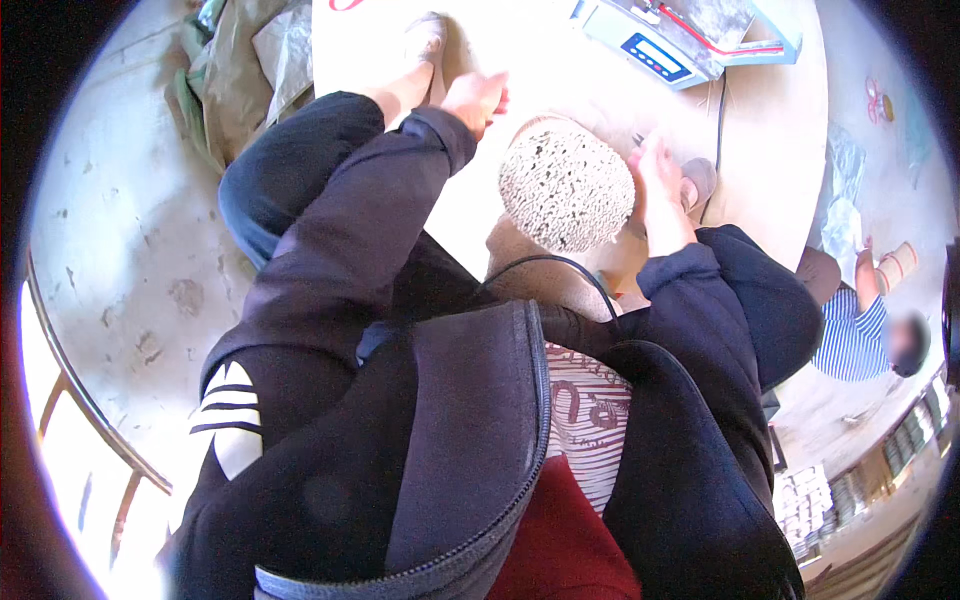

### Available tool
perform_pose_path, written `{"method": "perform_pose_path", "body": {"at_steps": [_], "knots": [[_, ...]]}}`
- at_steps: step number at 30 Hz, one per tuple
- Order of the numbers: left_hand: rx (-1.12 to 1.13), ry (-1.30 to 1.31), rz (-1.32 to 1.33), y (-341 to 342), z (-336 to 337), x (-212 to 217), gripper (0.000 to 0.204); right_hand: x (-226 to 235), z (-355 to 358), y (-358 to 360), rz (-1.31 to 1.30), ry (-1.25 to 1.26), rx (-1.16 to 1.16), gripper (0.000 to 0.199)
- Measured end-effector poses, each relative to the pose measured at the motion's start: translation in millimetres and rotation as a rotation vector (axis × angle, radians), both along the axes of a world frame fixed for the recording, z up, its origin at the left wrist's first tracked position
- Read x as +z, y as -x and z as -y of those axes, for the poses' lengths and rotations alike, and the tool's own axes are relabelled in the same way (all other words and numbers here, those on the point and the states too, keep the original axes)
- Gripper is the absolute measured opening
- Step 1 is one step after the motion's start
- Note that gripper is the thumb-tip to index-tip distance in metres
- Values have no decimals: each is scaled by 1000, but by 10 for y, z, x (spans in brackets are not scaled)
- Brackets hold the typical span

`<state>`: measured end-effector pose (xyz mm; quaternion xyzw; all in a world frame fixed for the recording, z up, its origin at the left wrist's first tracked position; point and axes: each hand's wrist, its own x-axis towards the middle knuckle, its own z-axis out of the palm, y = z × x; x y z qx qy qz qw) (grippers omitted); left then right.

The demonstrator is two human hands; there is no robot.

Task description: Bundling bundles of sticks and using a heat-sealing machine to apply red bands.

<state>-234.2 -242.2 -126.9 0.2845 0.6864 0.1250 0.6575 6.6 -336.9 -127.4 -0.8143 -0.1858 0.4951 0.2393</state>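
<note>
Near speckled bundle (566, 185) | hands (655, 170) indistinct | display unit (655, 58) cut off above

A scale (655, 57), sacks (238, 105) and stained floor (130, 300) suggest a workshop.

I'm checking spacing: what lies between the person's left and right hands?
In the head view, a round, pale, black-speckled object lies between the left hand and right hand, visibly apart from the left.
</note>
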Motion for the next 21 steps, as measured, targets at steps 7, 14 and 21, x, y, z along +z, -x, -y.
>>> {"method": "perform_pose_path", "body": {"at_steps": [7, 14, 21], "knots": [[-24, -408, 242, -59, 309, 1330, 32, 1120, 264, 814, 822, -771, 869, 70], [200, -433, 982, 452, -12, 2114, 23, 940, 245, 895, 867, -687, 1181, 85], [357, -641, 957, 633, -122, 2397, 32, 966, 130, 866, 915, -687, 1245, 84]]}}
